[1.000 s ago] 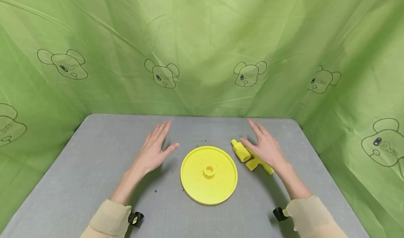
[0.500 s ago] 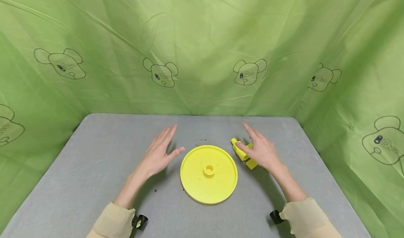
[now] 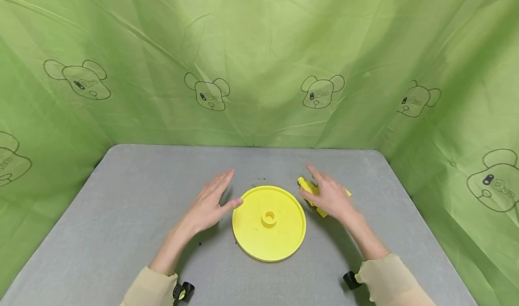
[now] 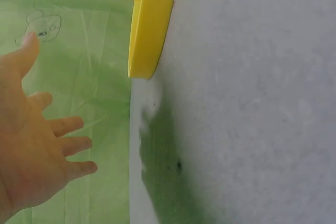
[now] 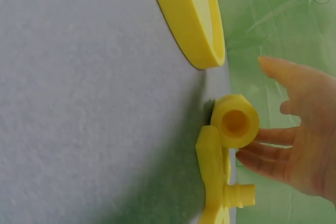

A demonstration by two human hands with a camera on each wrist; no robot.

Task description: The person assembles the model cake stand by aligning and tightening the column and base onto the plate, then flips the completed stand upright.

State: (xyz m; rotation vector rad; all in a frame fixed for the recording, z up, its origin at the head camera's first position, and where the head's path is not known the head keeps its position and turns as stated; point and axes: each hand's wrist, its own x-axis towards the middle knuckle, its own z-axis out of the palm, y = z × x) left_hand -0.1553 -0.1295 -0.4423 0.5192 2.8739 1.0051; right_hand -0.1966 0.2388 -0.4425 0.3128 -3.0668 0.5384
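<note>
The left hand (image 3: 208, 207) hangs over the tabletop (image 3: 134, 198) with its fingers loosely extended and nothing in them. From the head view its thumb seems to cross the rim of the yellow disc (image 3: 261, 245), but the left wrist view shows the two apart. The disc lies flat between the hands, slightly toward the tabletop's right edge, with a short hollow collar (image 3: 269, 219) at its middle.

The right hand (image 3: 330, 198) is released too, fingers spread and relaxed above two more yellow parts on the right-edge side of the disc. One is a bottle-shaped piece (image 3: 308, 186), its neck toward the far edge; the other, a forked bracket (image 5: 211, 158), lies right against it (the hand hides much of both from above). I can't tell whether the fingertips graze the bottle-shaped piece or merely pass behind it.

What worries me is how tightly those two sit. If the fingers dip carelessly, they could drag the bracket along with its neighbour, or knock the bottle-shaped piece into a roll, since its body looks chunky but its neck is narrow. A low left thumb might also catch the disc's rim and skid it across the smooth-looking tabletop. And a grab made without a clear view of the parts could easily close on the wrong one.
</note>
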